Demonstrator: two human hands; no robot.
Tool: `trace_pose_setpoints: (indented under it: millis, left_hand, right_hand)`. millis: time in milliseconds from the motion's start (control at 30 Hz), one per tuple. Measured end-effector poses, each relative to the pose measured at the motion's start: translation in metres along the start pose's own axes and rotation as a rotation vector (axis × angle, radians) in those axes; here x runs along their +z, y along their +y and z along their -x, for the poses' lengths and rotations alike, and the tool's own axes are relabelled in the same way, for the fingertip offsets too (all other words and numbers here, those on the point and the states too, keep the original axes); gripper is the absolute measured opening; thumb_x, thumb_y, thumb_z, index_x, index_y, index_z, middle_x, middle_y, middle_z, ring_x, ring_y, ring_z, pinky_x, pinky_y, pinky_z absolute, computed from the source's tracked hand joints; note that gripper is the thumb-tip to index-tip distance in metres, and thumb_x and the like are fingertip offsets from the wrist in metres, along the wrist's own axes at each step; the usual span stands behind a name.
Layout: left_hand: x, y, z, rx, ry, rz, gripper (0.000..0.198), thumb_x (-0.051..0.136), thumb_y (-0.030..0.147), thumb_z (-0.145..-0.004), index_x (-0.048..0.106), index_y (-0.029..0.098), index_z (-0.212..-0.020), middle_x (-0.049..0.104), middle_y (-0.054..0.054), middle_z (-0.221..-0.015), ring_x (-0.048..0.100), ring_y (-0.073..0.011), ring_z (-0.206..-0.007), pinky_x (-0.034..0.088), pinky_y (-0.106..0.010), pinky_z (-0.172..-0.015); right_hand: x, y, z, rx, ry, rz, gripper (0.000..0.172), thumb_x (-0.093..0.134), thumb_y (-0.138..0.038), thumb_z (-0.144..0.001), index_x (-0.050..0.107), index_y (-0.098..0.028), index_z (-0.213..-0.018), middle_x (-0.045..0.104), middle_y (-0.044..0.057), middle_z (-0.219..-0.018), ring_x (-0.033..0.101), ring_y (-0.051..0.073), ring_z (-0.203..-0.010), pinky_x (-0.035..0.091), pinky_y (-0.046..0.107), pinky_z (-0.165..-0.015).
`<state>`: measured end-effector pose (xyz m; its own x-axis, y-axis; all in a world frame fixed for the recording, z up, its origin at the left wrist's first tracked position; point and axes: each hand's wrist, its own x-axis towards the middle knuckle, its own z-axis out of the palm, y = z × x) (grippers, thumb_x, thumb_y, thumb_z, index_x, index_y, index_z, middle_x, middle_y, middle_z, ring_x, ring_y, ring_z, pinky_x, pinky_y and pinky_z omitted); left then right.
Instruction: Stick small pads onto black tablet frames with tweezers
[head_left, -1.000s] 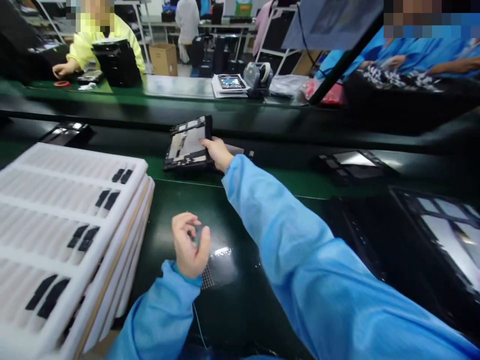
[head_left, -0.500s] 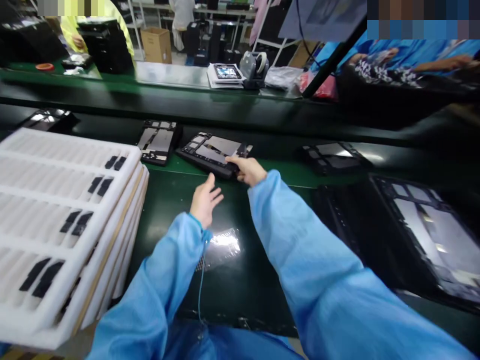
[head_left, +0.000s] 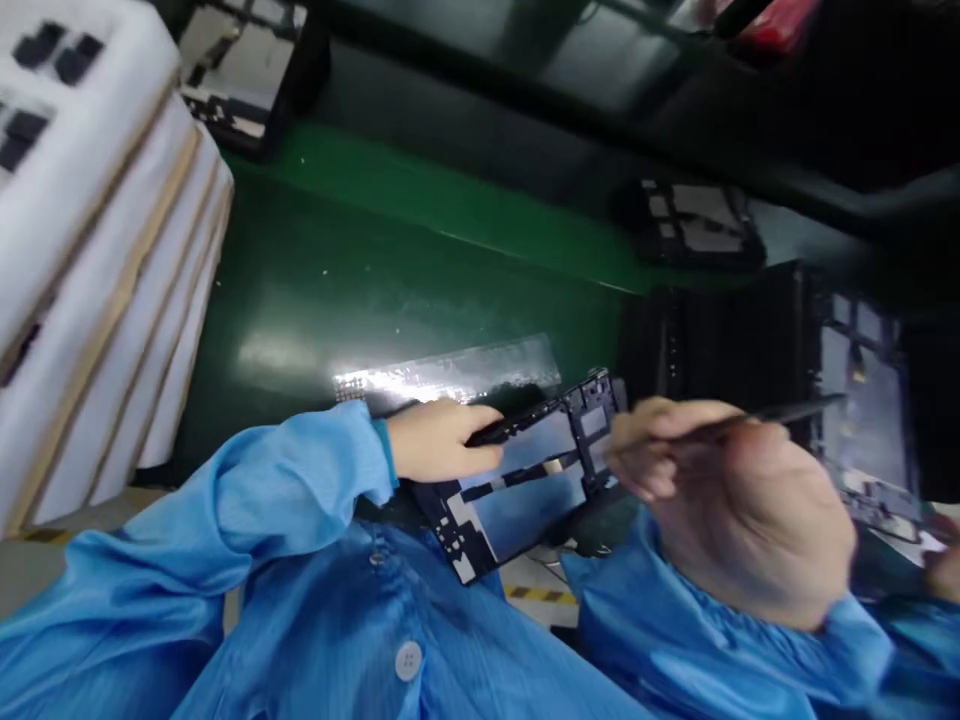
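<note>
At the near table edge, left hand (head_left: 442,440) clamps one panel (head_left: 517,490), long axis pointing lower-left to upper-right. Blurred right hand (head_left: 720,500) pinches a thin rod (head_left: 780,412). Second panel (head_left: 240,60) and third panel (head_left: 694,220) lie on the belt (head_left: 450,200).

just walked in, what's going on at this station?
A person in a blue smock holds a black tablet frame close to their chest, at the near edge of the green bench. The left hand grips its left edge; the right hand, blurred, seems to pinch a thin dark rod by its right end. White foam trays are stacked at left; other frames lie on the belt.
</note>
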<state>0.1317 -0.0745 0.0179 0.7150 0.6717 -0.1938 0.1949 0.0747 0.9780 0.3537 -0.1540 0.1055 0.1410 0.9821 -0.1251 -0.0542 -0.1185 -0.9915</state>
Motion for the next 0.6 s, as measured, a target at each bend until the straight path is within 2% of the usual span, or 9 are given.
trace_pose_setpoints:
  millis: [67,133,167,233,267,333,467,533,600]
  left_hand:
    - [-0.041,0.000,0.009,0.027,0.097,-0.150,0.008,0.078,0.023,-0.088,0.079,0.018,-0.094,0.071,-0.006,-0.100,0.064,-0.0254,-0.115,0.046,-0.056,-0.128]
    - [-0.091,-0.004,0.019,0.031,0.199,-0.246,0.006,0.075,0.023,-0.087,0.078,0.018,-0.088,0.067,-0.007,-0.101,0.057,-0.0281,-0.124,0.028,-0.062,-0.138]
    - [-0.113,-0.008,0.025,0.028,0.218,-0.300,0.006,0.077,0.024,-0.085,0.078,0.018,-0.085,0.065,-0.006,-0.096,0.058,-0.0274,-0.121,0.025,-0.063,-0.140]
    - [-0.143,-0.016,0.035,0.003,0.157,-0.430,0.004,0.082,0.022,-0.079,0.081,0.020,-0.082,0.065,-0.004,-0.089,0.060,-0.0261,-0.115,0.030,-0.061,-0.139]
    - [-0.151,-0.020,0.039,-0.034,0.143,-0.422,0.007,0.086,0.019,-0.075,0.081,0.020,-0.079,0.065,-0.003,-0.086,0.061,-0.0266,-0.117,0.032,-0.059,-0.139]
    - [-0.153,-0.025,0.042,-0.149,0.165,-0.283,0.016,0.091,0.009,-0.067,0.079,0.017,-0.073,0.062,-0.001,-0.081,0.062,-0.0292,-0.128,0.035,-0.058,-0.139]
    - [-0.145,-0.040,0.036,-0.338,0.285,0.060,0.010,0.078,0.005,-0.084,0.071,0.009,-0.078,0.060,0.002,-0.087,0.059,-0.0322,-0.149,0.038,-0.065,-0.136]
    - [-0.146,-0.051,0.034,-0.359,0.341,0.198,0.011,0.080,0.004,-0.084,0.070,0.010,-0.082,0.062,0.001,-0.092,0.057,-0.0311,-0.153,0.045,-0.059,-0.134]
    - [-0.147,-0.058,0.033,-0.340,0.388,0.304,0.024,0.088,-0.002,-0.073,0.070,0.010,-0.082,0.063,0.000,-0.093,0.057,-0.0309,-0.154,0.051,-0.052,-0.131]
  right_hand:
    - [0.024,0.012,-0.024,-0.034,-0.179,0.034,0.018,0.092,-0.046,-0.093,0.089,-0.035,-0.107,0.072,-0.001,-0.076,0.062,0.015,-0.059,0.052,0.030,-0.051]
    - [0.053,0.025,-0.048,-0.079,-0.352,0.122,0.020,0.093,-0.035,-0.093,0.087,-0.031,-0.111,0.081,0.000,-0.096,0.075,0.015,-0.078,0.064,0.029,-0.069]
    - [0.067,0.034,-0.059,-0.120,-0.431,0.183,0.018,0.092,-0.032,-0.094,0.085,-0.029,-0.110,0.083,0.002,-0.106,0.078,0.017,-0.089,0.067,0.030,-0.080]
    - [0.093,0.052,-0.078,-0.199,-0.581,0.304,0.013,0.086,-0.032,-0.100,0.083,-0.023,-0.110,0.083,0.005,-0.115,0.080,0.020,-0.106,0.068,0.034,-0.097]
    - [0.104,0.062,-0.085,-0.216,-0.643,0.357,0.014,0.082,-0.033,-0.102,0.082,-0.022,-0.111,0.083,0.005,-0.116,0.080,0.021,-0.108,0.067,0.035,-0.099]
    - [0.117,0.081,-0.096,-0.225,-0.719,0.429,0.017,0.079,-0.036,-0.104,0.080,-0.023,-0.115,0.083,0.004,-0.113,0.080,0.022,-0.104,0.067,0.035,-0.097]
    - [0.120,0.100,-0.103,-0.263,-0.763,0.511,0.016,0.075,-0.037,-0.105,0.078,-0.027,-0.118,0.083,0.003,-0.113,0.079,0.022,-0.101,0.069,0.036,-0.093]
    - [0.119,0.101,-0.102,-0.277,-0.762,0.523,0.017,0.074,-0.038,-0.106,0.077,-0.027,-0.118,0.083,0.002,-0.115,0.079,0.022,-0.101,0.069,0.037,-0.093]
    - [0.118,0.098,-0.101,-0.261,-0.757,0.516,0.019,0.076,-0.042,-0.105,0.078,-0.027,-0.117,0.083,0.002,-0.114,0.079,0.022,-0.101,0.070,0.037,-0.094]
